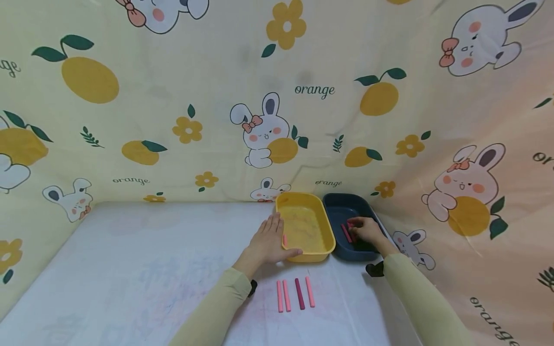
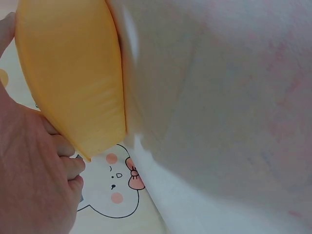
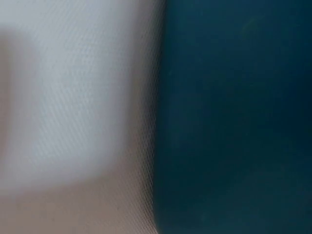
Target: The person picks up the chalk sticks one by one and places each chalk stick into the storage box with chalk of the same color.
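Note:
My left hand (image 1: 270, 240) rests on the left rim of a yellow bin (image 1: 305, 256), its fingers fairly straight along the edge and its thumb over the front corner. In the left wrist view, that bin's outer wall (image 2: 73, 73) stands beside the hand. Reaching into a dark blue bin (image 1: 346, 199), my right hand (image 1: 365, 229) pinches a pink chalk stick (image 1: 350, 224) at its fingertips. Beside those fingertips, another pink stick (image 1: 346, 233) lies on the bin's floor. The right wrist view holds only the blue bin's wall (image 3: 234, 117) and a blurred pale surface.
In front of the yellow bin, several chalk sticks lie in a row, among them a dark red one (image 1: 300, 293) and a light pink one (image 1: 310, 291). A small pink piece (image 1: 284, 240) shows inside the yellow bin. Patterned cloth (image 1: 207, 86) rises behind the white table (image 1: 130, 269).

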